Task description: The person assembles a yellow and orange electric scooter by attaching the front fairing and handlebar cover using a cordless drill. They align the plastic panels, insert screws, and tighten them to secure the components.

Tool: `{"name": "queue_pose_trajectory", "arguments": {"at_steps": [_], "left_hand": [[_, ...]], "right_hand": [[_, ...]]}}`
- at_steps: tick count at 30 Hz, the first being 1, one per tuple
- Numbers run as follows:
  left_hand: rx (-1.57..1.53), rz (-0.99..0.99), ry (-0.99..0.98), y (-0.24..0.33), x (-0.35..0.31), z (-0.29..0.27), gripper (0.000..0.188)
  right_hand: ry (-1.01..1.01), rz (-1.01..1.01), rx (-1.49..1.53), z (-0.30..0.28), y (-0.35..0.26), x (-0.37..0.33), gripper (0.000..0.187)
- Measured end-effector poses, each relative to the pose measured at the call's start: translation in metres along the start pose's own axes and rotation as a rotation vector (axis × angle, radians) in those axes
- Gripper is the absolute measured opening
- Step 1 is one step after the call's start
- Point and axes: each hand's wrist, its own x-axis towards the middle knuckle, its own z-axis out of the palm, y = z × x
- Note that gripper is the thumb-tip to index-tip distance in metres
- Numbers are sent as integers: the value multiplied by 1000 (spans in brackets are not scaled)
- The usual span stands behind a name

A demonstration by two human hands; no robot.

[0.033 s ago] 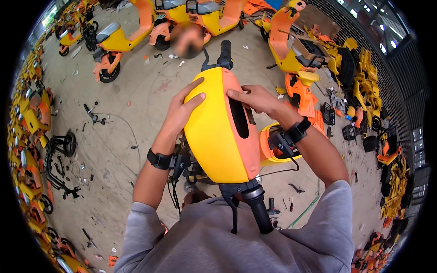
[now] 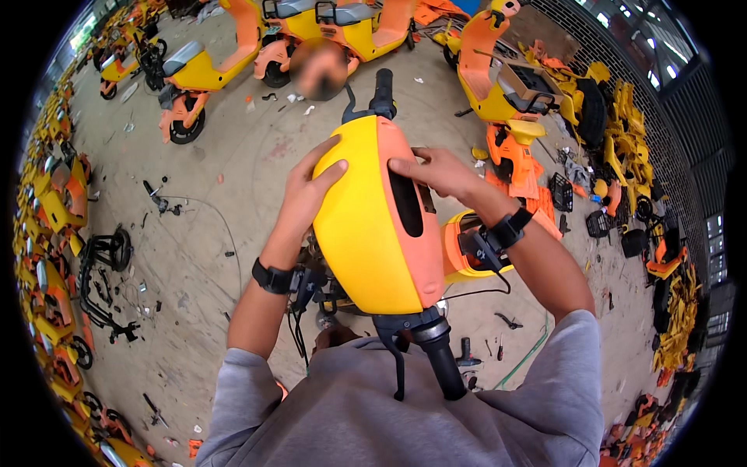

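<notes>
Currently, cover: yellow and salmon, centre of frame (image 2: 362,226); black handlebar grip (image 2: 445,366) below it.
Left hand (image 2: 310,187): thumb and fingers parted, laid against the yellow side.
Right hand (image 2: 442,173): thumb at dark slot (image 2: 406,206), fingers bent; clamping, cannot tell.
Hands: apart, on opposite sides.

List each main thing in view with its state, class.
Yellow-and-orange cover: between two handlebar grips
Left hand: spread on the cover's yellow side
Right hand: touching the orange side
Wristbands: strapped on
Power drill: lying on floor
Black frame: lying on floor
Scooter, upper left: upright
</notes>
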Motion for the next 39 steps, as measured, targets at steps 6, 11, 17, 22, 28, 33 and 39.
{"name": "queue_pose_trajectory", "arguments": {"at_steps": [6,11,17,22,28,33,39], "left_hand": [[294,198,247,0,-67,32,60],[402,252,207,-6,-111,48,61],[266,257,442,-22,-133,78,52],[232,262,416,-34,-139,77,64],[-83,-52,232,10,-106,53,92],[353,-108,169,38,-32,31,90],[871,-259,46,46,23,28,111]], "right_hand": [[-18,-3,265,20,30,-60,77],[-135,-26,665,56,59,-94,70],[-37,-202,770,85,79,-88,69],[-125,-216,695,66,78,-83,67],[-192,-187,460,47,79,-78,69],[-144,-137,303,36,80,-31,78],[-298,-108,111,8,27,-20,71]]}}
